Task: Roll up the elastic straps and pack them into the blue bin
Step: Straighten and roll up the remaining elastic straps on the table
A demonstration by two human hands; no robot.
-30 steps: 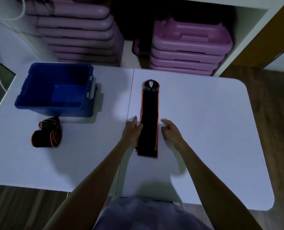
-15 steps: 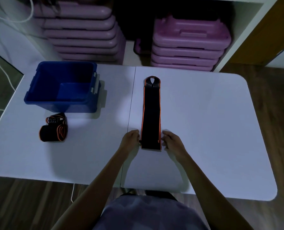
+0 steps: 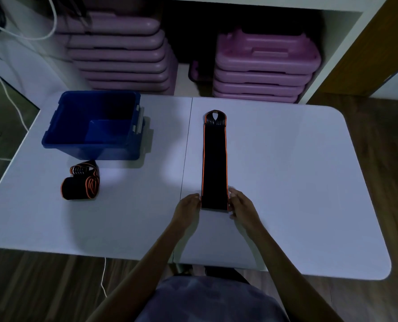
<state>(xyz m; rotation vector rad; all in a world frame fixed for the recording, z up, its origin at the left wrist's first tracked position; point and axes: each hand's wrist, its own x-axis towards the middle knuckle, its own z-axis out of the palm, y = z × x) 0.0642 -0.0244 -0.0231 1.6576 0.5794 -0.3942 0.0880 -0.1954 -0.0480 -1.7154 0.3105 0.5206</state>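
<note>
A long black elastic strap with orange edges lies flat and straight on the white table, its looped end pointing away from me. My left hand pinches the near left corner of this strap. My right hand pinches the near right corner. A second black and orange strap lies loosely rolled at the left of the table. Behind it stands the blue bin, with nothing visible inside.
Stacks of purple plastic cases fill the white shelf beyond the table's far edge. A white cable hangs at the left. A seam splits the tabletop down the middle, just left of the flat strap. Wooden floor surrounds the table.
Both hands slid from the strap's sides down to its near end and took hold of the two corners. The strap now lies straighter.
</note>
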